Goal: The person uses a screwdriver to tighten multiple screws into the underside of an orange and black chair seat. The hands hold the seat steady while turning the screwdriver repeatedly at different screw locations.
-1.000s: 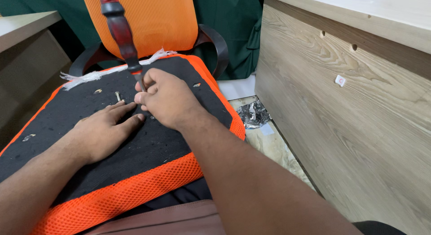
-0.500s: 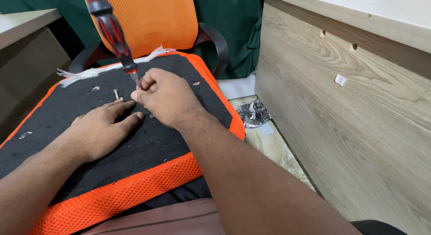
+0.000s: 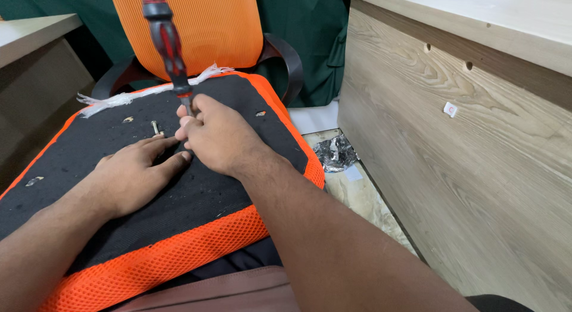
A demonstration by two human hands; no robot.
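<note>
My right hand [image 3: 219, 136] grips the metal shaft of a screwdriver [image 3: 168, 47] with a red and black handle; the tool stands almost upright, handle up, over the black seat of an orange mesh chair [image 3: 179, 252]. The tip is hidden behind my fingers. My left hand [image 3: 134, 175] lies flat on the seat just left of the tool, fingers spread and pointing toward it. A small metal screw [image 3: 155, 128] lies on the seat just beyond my left fingertips.
Other small metal bits [image 3: 127, 119] [image 3: 33, 181] [image 3: 260, 114] lie scattered on the seat. A white frayed strip [image 3: 119, 99] runs along the seat's back edge. A wood-grain panel [image 3: 476, 157] stands at the right. Crumpled foil [image 3: 335, 152] lies on the floor.
The screwdriver has swung from leaning away to nearly upright, its handle rising toward me. My right hand shifted slightly; my left hand stayed flat on the seat.
</note>
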